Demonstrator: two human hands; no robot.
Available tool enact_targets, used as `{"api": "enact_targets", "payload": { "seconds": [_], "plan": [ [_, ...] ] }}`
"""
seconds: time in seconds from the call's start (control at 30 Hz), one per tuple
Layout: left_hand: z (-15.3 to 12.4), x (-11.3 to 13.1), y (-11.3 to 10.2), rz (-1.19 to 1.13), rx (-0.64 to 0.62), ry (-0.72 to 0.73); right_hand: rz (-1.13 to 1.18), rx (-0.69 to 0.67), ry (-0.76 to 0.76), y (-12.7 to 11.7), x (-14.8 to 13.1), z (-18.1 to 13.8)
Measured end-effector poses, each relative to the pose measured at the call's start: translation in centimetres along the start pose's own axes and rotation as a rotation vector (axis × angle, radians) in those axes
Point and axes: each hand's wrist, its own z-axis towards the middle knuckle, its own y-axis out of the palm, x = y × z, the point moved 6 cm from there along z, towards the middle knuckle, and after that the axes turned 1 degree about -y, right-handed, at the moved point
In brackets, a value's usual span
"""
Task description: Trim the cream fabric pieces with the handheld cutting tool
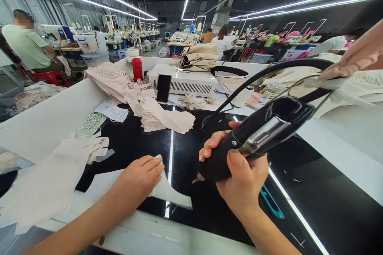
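My left hand [143,173] lies flat on a pale, curved piece [172,195], fingers together near its upper edge; its thumb is hidden. Whether the piece is cloth or a stiff template, I cannot tell. In my right hand [242,179] is a black corded hand tool [269,127] with a metal lever along its body. My fingers wrap its lower end, and its small metal tip points down left, just above the black tabletop [203,215]. A co-worker's hand [344,65] at the upper right is beside the tool's black cable [257,77].
Stacked cream fabric pieces [167,115] lie ahead, with more fabric [48,183] at left. A phone [163,87] leans against a vented white box [185,79]; a red bottle [137,69] stands nearby. A teal-handled tool [272,203] lies right of my right wrist.
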Motion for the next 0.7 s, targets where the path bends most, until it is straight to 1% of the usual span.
{"api": "enact_targets", "payload": {
  "seconds": [0.07, 0.13, 0.23, 0.33, 0.43, 0.5, 0.7],
  "plan": [
    [-0.2, -0.8, -0.6, 0.020, 0.017, -0.015, -0.011, -0.005, 0.009, -0.3, -0.2, -0.4],
    [-0.3, -0.7, -1.2, 0.015, 0.030, -0.020, -0.016, -0.008, 0.016, -0.5, -0.2, -0.9],
    [-0.5, 0.8, -2.0, -0.043, 0.045, 0.007, -0.005, -0.023, 0.018, -0.4, -0.1, -1.5],
    [-0.5, 2.9, -2.3, -0.119, 0.052, 0.088, 0.015, -0.048, 0.019, 0.0, 0.1, -1.8],
    [-0.2, 4.6, -2.4, -0.155, 0.068, 0.164, 0.027, -0.056, 0.019, 0.2, 0.3, -1.9],
    [0.2, 5.2, -2.2, -0.153, 0.069, 0.194, 0.025, -0.055, 0.021, 0.2, 0.4, -2.0],
    [0.8, 5.2, -1.4, -0.125, 0.042, 0.193, 0.038, -0.065, 0.020, 0.2, 0.6, -2.3]
  ]
}}
